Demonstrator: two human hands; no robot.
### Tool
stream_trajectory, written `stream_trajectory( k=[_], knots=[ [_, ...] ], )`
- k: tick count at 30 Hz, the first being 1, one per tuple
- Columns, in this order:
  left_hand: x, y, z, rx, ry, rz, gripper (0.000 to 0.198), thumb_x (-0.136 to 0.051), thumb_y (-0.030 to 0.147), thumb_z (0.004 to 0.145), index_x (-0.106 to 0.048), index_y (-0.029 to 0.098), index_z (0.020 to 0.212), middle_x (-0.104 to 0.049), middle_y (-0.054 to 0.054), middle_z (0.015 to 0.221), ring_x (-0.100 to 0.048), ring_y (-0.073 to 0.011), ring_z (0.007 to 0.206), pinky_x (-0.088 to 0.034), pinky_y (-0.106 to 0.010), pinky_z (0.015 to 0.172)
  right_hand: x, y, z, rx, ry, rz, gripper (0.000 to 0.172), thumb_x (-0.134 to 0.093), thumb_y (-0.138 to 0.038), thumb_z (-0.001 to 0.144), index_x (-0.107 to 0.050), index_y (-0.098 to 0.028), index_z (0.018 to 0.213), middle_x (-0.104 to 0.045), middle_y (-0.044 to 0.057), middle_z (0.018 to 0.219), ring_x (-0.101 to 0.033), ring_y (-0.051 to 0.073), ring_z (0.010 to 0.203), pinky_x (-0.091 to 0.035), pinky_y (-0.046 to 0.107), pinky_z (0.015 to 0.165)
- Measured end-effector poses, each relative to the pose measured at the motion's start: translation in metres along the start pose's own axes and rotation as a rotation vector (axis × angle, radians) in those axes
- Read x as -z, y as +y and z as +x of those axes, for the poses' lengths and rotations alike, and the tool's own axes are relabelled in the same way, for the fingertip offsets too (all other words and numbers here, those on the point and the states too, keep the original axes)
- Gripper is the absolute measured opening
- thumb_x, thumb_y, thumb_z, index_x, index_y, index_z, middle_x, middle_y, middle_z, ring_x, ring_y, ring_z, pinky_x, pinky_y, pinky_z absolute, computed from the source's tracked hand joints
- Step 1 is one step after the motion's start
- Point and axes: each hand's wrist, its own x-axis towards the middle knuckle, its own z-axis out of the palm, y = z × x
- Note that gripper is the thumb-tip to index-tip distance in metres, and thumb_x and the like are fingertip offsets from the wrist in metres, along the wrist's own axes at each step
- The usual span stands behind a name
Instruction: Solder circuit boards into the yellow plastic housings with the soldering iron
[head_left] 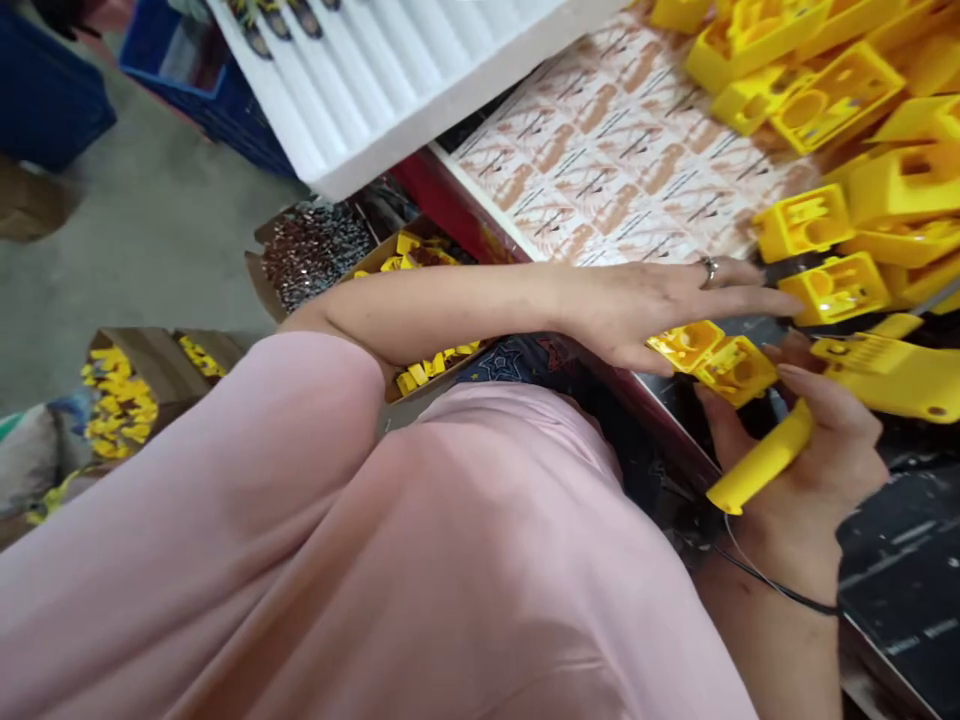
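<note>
My right hand (832, 440) is closed, its thumb and fingers around a small yellow plastic housing (739, 370) with open compartments. A curved yellow plastic piece (765, 460) lies across the same hand. My left hand (667, 300), with a ring on one finger, is stretched out from the other side. Its thumb is by the near end of the held housing, and a fingertip reaches the edge of another yellow housing (844, 290). A flat yellow part (892, 370) with a ribbed patch lies just beyond my right hand.
Many yellow housings (907, 190) are heaped at the upper right, beside a patterned sheet (600, 150). A white foam tray (360, 80) juts over the bench. Cartons of yellow parts (124, 400) and a box of small metal pieces (315, 250) stand lower, near a blue crate (247, 120).
</note>
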Motion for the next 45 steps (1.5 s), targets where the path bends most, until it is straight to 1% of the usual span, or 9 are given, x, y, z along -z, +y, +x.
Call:
stream_trajectory(
  k=[4,8,13,16,20,25,31,38,45],
  knots=[
    [0.018,-0.027,-0.059,0.289,0.013,-0.040,0.051,-0.047,0.045,0.102,-0.057,0.028,0.150,-0.062,-0.003,0.149,-0.065,-0.0242,0.131,-0.052,-0.038,0.105,0.003,0.000,-0.001,0.008,0.013,-0.007,0.083,-0.102,-0.035,0.059,-0.066,-0.023,0.133,-0.078,0.014,0.120,-0.079,0.032,0.103,-0.065,0.038,0.096],
    [-0.018,-0.069,-0.121,0.483,-0.068,0.105,0.035,-0.048,0.038,0.101,-0.078,0.022,0.110,-0.079,-0.004,0.102,-0.074,-0.0212,0.103,-0.053,-0.034,0.100,0.010,-0.004,-0.004,-0.093,-0.109,-0.071,0.078,-0.096,-0.045,0.068,-0.062,-0.021,0.135,-0.075,0.014,0.130,-0.076,0.035,0.113,-0.062,0.052,0.103],
    [-0.106,-0.112,-0.145,0.751,-0.200,0.234,0.052,-0.058,0.050,0.099,-0.070,0.014,0.136,-0.067,-0.020,0.139,-0.051,-0.0386,0.142,-0.033,-0.061,0.123,0.009,0.000,-0.004,-0.040,-0.103,-0.182,0.076,-0.096,-0.040,0.067,-0.063,-0.019,0.132,-0.076,0.017,0.124,-0.077,0.037,0.110,-0.064,0.050,0.098],
    [-0.133,-0.123,-0.156,0.800,-0.196,0.160,0.058,-0.061,0.053,0.097,-0.065,0.019,0.143,-0.063,-0.020,0.146,-0.050,-0.0395,0.143,-0.042,-0.061,0.117,0.007,0.006,-0.004,0.028,-0.064,-0.201,0.079,-0.098,-0.042,0.063,-0.065,-0.017,0.131,-0.077,0.019,0.119,-0.077,0.040,0.105,-0.064,0.053,0.097],
    [-0.137,-0.128,-0.182,0.879,-0.065,0.125,0.059,-0.056,0.047,0.099,-0.056,0.021,0.152,-0.045,-0.019,0.163,-0.041,-0.0390,0.152,-0.051,-0.056,0.111,0.011,0.006,-0.006,0.012,-0.110,-0.236,0.084,-0.099,-0.041,0.064,-0.062,-0.018,0.136,-0.076,0.018,0.124,-0.078,0.039,0.105,-0.066,0.051,0.092],
    [-0.128,-0.136,-0.205,0.970,0.127,0.121,0.059,-0.045,0.042,0.105,-0.046,0.018,0.158,-0.029,-0.018,0.172,-0.029,-0.0359,0.160,-0.035,-0.055,0.126,0.014,0.002,-0.007,-0.080,-0.131,-0.247,0.078,-0.098,-0.041,0.066,-0.064,-0.017,0.132,-0.076,0.018,0.126,-0.077,0.038,0.108,-0.066,0.050,0.095],
    [-0.135,-0.115,-0.237,0.992,0.062,0.109,0.087,-0.068,0.054,0.093,-0.034,0.021,0.166,-0.021,-0.020,0.175,-0.026,-0.0454,0.159,-0.034,-0.066,0.123,0.013,0.009,-0.008,-0.044,-0.119,-0.300,0.070,-0.096,-0.043,0.069,-0.065,-0.017,0.127,-0.077,0.017,0.121,-0.078,0.036,0.104,-0.066,0.046,0.093],
    [-0.153,-0.124,-0.209,0.932,-0.009,0.111,0.073,-0.055,0.041,0.101,-0.031,0.018,0.167,-0.016,-0.021,0.176,-0.029,-0.0401,0.160,-0.046,-0.053,0.119,0.010,0.015,-0.011,-0.031,-0.116,-0.327,0.064,-0.093,-0.044,0.073,-0.067,-0.017,0.125,-0.078,0.016,0.119,-0.079,0.034,0.100,-0.066,0.043,0.091],
    [-0.098,-0.170,-0.145,0.849,-0.090,0.090,0.040,-0.068,0.036,0.099,-0.066,0.012,0.131,-0.067,-0.015,0.132,-0.066,-0.0275,0.124,-0.058,-0.044,0.104,0.007,0.005,-0.004,0.058,-0.051,-0.413,0.063,-0.088,-0.044,0.080,-0.068,-0.021,0.135,-0.081,0.010,0.112,-0.080,0.031,0.083,-0.067,0.038,0.076]
  ],
)
